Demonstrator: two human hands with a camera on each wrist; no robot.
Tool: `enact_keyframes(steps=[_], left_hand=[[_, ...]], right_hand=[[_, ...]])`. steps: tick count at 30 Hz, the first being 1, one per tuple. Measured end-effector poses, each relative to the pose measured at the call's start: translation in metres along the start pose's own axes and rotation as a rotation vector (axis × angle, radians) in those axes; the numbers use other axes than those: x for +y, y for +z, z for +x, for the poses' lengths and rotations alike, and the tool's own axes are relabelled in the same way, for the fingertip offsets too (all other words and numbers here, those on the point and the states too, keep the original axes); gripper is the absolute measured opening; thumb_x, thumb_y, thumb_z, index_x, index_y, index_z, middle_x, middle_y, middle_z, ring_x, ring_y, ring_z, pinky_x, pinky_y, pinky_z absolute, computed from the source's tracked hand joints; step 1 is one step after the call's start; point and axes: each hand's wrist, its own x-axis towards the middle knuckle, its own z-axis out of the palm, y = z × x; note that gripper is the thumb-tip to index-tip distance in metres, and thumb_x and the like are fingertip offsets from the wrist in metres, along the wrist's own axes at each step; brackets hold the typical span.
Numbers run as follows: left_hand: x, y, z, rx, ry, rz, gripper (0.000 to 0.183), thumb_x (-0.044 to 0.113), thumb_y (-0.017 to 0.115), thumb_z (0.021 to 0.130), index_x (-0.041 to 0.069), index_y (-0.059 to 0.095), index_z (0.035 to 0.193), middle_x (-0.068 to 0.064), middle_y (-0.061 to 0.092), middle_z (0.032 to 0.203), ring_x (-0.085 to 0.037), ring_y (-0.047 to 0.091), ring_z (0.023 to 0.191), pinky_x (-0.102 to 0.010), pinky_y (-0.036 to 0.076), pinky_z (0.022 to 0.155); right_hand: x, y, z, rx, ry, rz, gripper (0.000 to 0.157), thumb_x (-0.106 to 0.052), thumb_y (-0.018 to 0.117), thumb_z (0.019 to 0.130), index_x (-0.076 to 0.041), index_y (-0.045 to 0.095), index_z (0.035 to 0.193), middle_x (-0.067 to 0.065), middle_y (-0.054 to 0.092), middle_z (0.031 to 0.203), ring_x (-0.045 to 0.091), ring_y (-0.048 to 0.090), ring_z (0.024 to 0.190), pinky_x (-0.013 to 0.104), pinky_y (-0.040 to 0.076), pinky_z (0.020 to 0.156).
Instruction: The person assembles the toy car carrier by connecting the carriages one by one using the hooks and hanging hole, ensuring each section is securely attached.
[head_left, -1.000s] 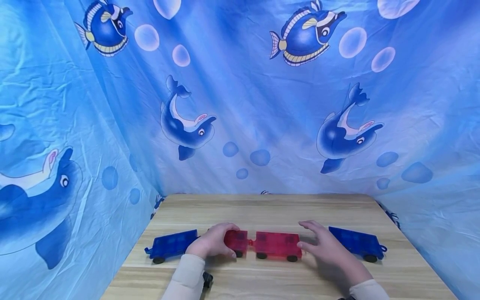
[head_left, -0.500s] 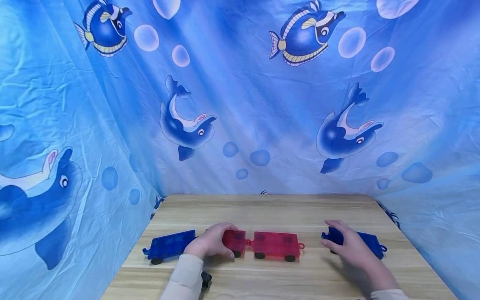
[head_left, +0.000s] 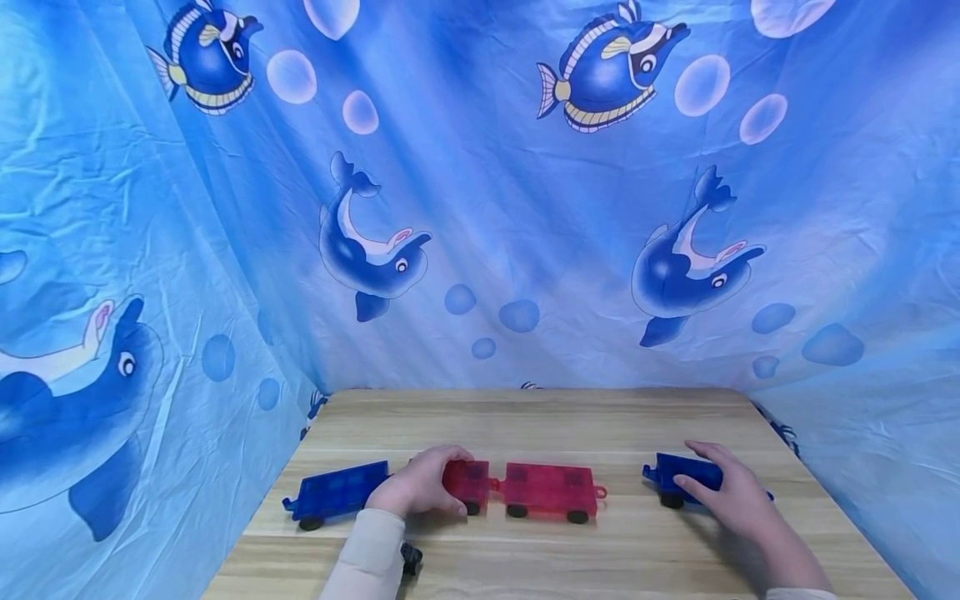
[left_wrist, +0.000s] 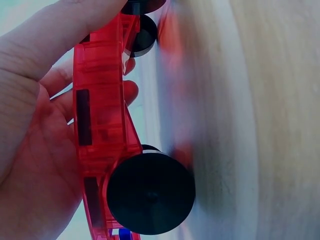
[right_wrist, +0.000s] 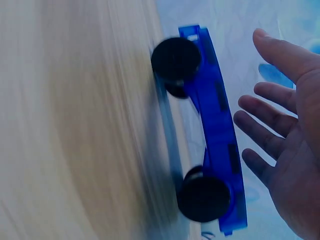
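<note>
My left hand (head_left: 416, 485) grips a translucent red toy train car (head_left: 474, 482), thumb on the near side and fingers on the far side. In the left wrist view that red car (left_wrist: 100, 110) stands between thumb and fingers, its black wheels close over the wood. A second red train car (head_left: 551, 487) is coupled to its right end. To the right, a blue train car (head_left: 678, 472) sits on its wheels, angled. My right hand (head_left: 738, 496) hovers over it with fingers spread; the right wrist view shows a gap between the fingers and the blue car (right_wrist: 217, 125).
Another blue train car (head_left: 343, 487) stands at the left, partly behind my left hand. The wooden table (head_left: 540, 562) ends at a blue sea-print curtain (head_left: 480, 208) at the back and sides. A small black object (head_left: 411, 558) shows beside my left sleeve.
My right hand has moved right, from the end of the right red car to over the right blue car. My left hand keeps its hold, with little movement.
</note>
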Motion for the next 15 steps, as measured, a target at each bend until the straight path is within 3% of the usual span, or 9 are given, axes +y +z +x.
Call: enact_keyframes(steps=[10, 15], left_hand=[[-0.003, -0.004, -0.002, 0.014, 0.021, 0.023, 0.075, 0.025, 0.102, 0.067, 0.018, 0.065, 0.133, 0.003, 0.067, 0.123, -0.021, 0.062, 0.109, -0.048, 0.053, 0.092], [-0.005, -0.007, -0.003, 0.003, 0.014, 0.011, 0.075, 0.024, 0.102, 0.066, 0.018, 0.066, 0.131, 0.003, 0.067, 0.122, -0.021, 0.062, 0.107, -0.048, 0.053, 0.091]], right_hand=[[0.018, -0.008, -0.002, -0.048, 0.044, -0.05, 0.089, -0.057, 0.076, 0.092, 0.001, 0.048, 0.152, 0.035, 0.045, 0.149, 0.062, 0.043, 0.132, 0.076, 0.039, 0.099], [0.021, -0.008, -0.005, -0.059, 0.022, -0.066, 0.094, -0.057, 0.082, 0.086, 0.002, 0.049, 0.151, 0.036, 0.046, 0.149, 0.063, 0.043, 0.131, 0.077, 0.039, 0.099]])
